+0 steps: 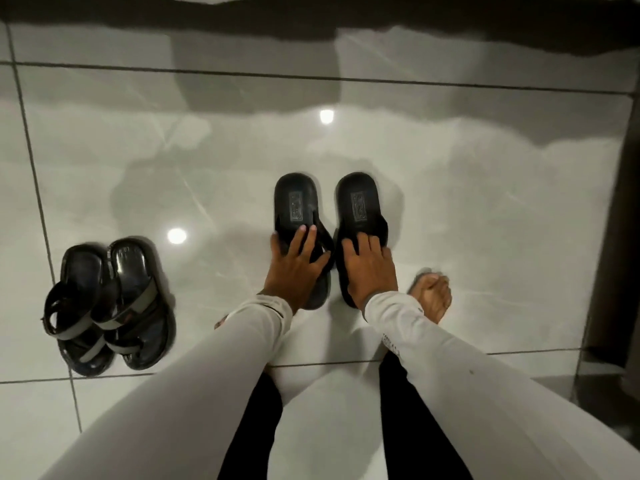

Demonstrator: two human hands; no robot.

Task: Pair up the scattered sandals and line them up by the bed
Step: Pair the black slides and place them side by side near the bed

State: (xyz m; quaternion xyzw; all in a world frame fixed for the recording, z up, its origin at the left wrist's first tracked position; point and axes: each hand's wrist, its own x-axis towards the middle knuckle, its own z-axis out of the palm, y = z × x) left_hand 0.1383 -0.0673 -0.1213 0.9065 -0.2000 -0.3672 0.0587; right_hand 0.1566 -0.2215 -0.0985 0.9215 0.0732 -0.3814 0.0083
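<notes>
Two black slide sandals lie side by side on the glossy tile floor, heels pointing away from me. My left hand [294, 263] rests on the strap of the left slide [295, 199], fingers spread over it. My right hand [369, 268] presses on the strap of the right slide [358, 199]. A second pair, black strappy sandals with grey bands [110, 306], sits together at the left, one slightly overlapping the other. Both arms wear white sleeves.
My bare foot [433, 292] stands on the tile just right of my right hand. A dark edge, possibly the bed base [311, 26], runs along the top. Dark furniture [616, 237] lines the right side. Light reflections dot the floor.
</notes>
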